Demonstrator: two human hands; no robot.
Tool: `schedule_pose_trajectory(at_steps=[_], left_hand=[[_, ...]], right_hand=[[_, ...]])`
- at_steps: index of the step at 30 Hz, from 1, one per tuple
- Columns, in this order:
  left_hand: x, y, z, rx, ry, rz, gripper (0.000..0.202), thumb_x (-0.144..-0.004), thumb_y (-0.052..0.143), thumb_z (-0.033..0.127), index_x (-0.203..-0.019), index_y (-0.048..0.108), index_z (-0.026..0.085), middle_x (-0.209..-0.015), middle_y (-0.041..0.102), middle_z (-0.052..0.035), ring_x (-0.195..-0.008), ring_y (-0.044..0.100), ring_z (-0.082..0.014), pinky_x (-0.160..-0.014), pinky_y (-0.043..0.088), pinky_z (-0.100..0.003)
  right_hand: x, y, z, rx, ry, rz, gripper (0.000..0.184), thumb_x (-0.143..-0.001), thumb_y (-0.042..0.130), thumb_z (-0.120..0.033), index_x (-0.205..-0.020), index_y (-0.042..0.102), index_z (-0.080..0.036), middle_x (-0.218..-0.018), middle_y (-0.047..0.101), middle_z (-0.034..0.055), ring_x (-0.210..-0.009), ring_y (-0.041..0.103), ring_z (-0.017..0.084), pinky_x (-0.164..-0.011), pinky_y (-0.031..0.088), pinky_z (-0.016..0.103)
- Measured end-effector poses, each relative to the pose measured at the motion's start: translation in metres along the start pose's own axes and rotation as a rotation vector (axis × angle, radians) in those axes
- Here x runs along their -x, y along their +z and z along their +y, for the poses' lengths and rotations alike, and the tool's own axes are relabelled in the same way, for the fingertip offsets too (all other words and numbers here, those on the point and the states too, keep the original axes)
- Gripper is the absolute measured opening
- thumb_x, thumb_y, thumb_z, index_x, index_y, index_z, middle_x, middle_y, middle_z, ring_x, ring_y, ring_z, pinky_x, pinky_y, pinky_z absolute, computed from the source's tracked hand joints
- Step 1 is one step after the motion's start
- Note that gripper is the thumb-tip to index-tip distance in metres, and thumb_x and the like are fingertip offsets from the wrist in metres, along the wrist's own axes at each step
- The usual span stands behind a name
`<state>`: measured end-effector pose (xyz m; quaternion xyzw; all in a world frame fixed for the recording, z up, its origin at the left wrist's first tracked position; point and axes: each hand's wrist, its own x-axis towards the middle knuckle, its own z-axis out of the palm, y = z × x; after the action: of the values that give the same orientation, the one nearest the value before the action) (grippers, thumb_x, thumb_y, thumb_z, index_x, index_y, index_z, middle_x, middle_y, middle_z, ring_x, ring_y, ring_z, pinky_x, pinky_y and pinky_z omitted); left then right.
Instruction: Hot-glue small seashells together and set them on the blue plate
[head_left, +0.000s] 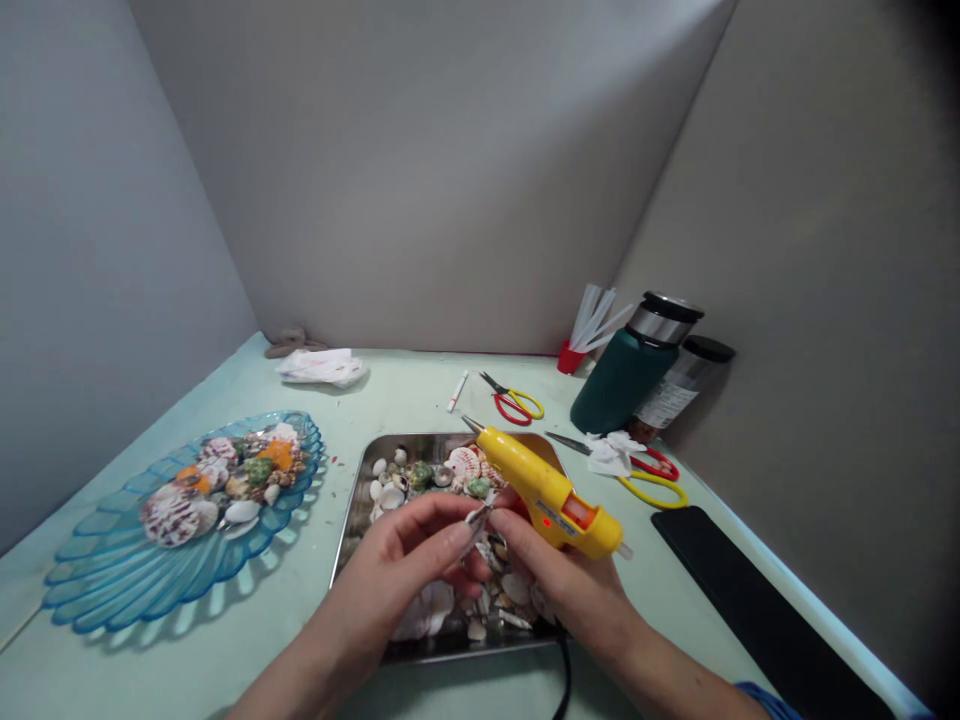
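Note:
My left hand point(397, 555) pinches a small pale shell point(478, 515) between thumb and forefinger, above the metal tray. My right hand point(574, 590) is closed around a yellow hot glue gun point(529, 475), its nozzle pointing up and to the left. The right thumb and a fingertip also meet at the shell's right end. An orange-red light shows on the gun's side, and a black cord hangs below. Under both hands, the tray point(346, 530) holds many loose shells, such as a ribbed reddish scallop point(463, 464); my hands hide part of them.
At left stands a blue scalloped dish point(97, 575) with shells. Farther back lie a white plastic packet point(322, 367), a marker point(457, 391) and scissors point(514, 400). Glue sticks point(592, 318), a green bottle point(622, 380), a jar point(686, 385), larger scissors point(656, 488) with tissue and a black strip point(739, 590) are right.

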<state>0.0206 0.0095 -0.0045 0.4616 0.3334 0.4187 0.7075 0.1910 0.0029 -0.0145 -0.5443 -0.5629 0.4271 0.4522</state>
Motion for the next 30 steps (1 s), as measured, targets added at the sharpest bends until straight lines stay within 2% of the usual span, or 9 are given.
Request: schedule_pose_trajectory(at_steps=[7,13,19,30], left_hand=[[0.0003,-0.0015,-0.0007,-0.04,0.027,-0.011,0.021,-0.083,0.059,0.027,-0.1,0.065,0.017,-0.075,0.065,-0.0049,-0.072,0.058,-0.0169,-0.068,0.05,-0.032],[0.0001,0.0005,-0.0008,-0.056,0.027,0.056,0.023,-0.08,0.062,0.03,-0.097,0.067,0.016,-0.072,0.065,-0.0044,-0.068,0.058,-0.0162,-0.065,0.05,-0.029],[-0.0007,0.0016,0.0003,-0.057,0.038,0.059,0.024,-0.079,0.063,0.03,-0.098,0.068,0.016,-0.072,0.066,-0.0044,-0.068,0.058,-0.0156,-0.064,0.05,-0.027],[0.0004,0.0013,0.0018,-0.115,0.038,0.041,0.028,-0.08,0.062,0.032,-0.104,0.067,0.017,-0.072,0.067,-0.0042,-0.067,0.058,-0.0149,-0.065,0.048,-0.026]], right_hand=[[-0.0003,-0.0001,0.0002,-0.009,0.004,-0.017,0.027,-0.08,0.06,-0.046,-0.093,0.063,-0.022,-0.081,0.061,0.0006,-0.074,0.057,0.017,-0.06,0.042,0.026],[-0.0006,0.0009,0.0019,-0.037,-0.01,-0.003,0.027,-0.079,0.061,-0.044,-0.095,0.063,-0.023,-0.082,0.063,0.0006,-0.077,0.059,0.018,-0.068,0.046,0.028],[-0.0006,0.0003,-0.0005,-0.037,-0.074,0.015,0.025,-0.078,0.064,-0.041,-0.094,0.065,-0.022,-0.087,0.066,0.0009,-0.083,0.061,0.018,-0.079,0.048,0.03],[-0.0009,0.001,-0.0043,-0.021,-0.13,0.036,0.022,-0.079,0.064,-0.038,-0.091,0.065,-0.02,-0.085,0.068,0.0022,-0.08,0.064,0.018,-0.077,0.051,0.029]])
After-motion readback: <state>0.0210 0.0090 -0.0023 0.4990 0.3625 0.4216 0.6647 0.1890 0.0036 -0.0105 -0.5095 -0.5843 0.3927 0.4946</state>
